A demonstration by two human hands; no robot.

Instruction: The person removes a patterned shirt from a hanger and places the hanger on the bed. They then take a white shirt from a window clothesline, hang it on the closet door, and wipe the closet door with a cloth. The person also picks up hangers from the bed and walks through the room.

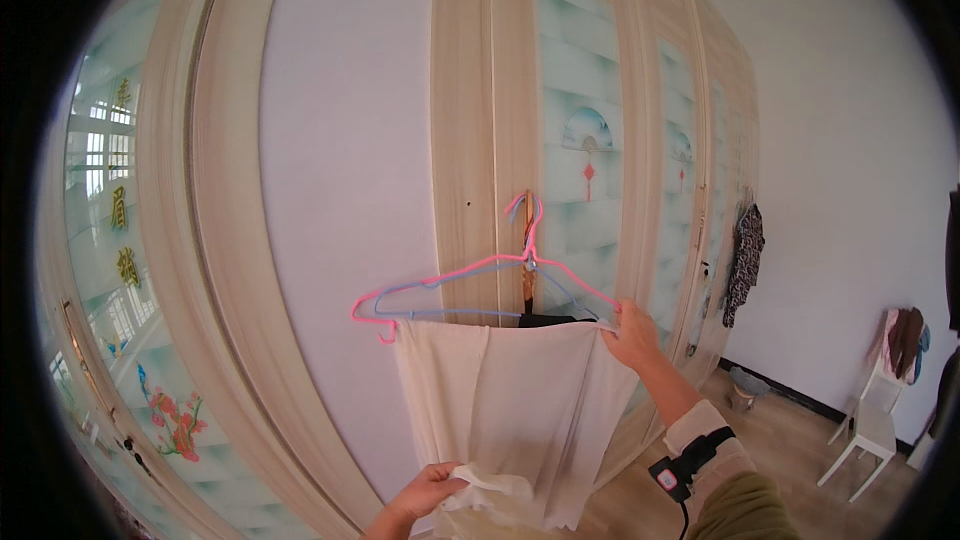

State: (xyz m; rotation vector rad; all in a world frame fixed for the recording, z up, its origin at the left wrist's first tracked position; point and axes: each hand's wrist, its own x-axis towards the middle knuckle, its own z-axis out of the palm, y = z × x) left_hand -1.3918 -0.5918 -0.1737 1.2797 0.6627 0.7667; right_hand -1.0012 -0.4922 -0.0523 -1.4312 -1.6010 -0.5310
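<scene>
A cream cloth garment [517,390] hangs below a pink hanger [480,264], which is hooked at the wardrobe's door handle [528,289]. Behind the pink one, a blue hanger [450,311] carries something black [555,320]. My right hand [631,334] pinches the garment's top right corner against the pink hanger's right end. Lower down, my left hand [431,493] grips a bunched, pale cream fabric [491,491] in front of the hanging garment. Whether that bunch belongs to the same garment, I cannot tell.
Wardrobe doors with glass panels [581,75] run along the front. Another decorated glass door [112,240] stands at left. At right are a patterned garment [744,262] on the wardrobe, a white chair [870,420] draped with clothes [906,341], and a small bin [746,386].
</scene>
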